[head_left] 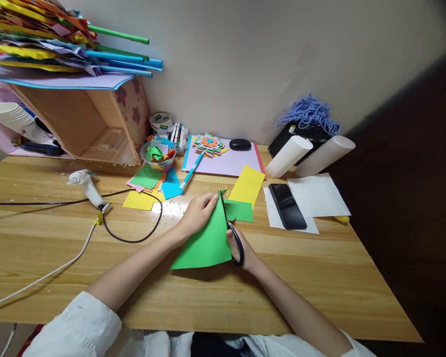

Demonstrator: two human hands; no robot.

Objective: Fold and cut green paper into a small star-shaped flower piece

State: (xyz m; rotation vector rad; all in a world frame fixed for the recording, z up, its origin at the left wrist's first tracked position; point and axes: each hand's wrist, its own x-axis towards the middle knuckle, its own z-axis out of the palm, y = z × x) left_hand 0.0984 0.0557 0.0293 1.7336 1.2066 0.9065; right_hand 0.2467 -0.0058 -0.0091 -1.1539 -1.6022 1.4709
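My left hand (pixel 197 214) pinches the upper left edge of a green paper sheet (pixel 205 243) held just above the wooden table (pixel 319 277). My right hand (pixel 240 247) is closed through the black handles of a pair of scissors (pixel 230 230), whose blades run up along the sheet's right edge to its top corner. A smaller green paper piece (pixel 239 210) lies on the table just right of the blades. A yellow sheet (pixel 247 185) lies behind it.
A black phone (pixel 287 206) rests on white paper (pixel 315 197) to the right, near two white rolls (pixel 288 156). A glue gun (pixel 89 187) with cables lies left. A bowl of paper scraps (pixel 158 153), a blue pen (pixel 191 171), a layered paper flower (pixel 208 144) and a wooden shelf (pixel 85 124) stand behind.
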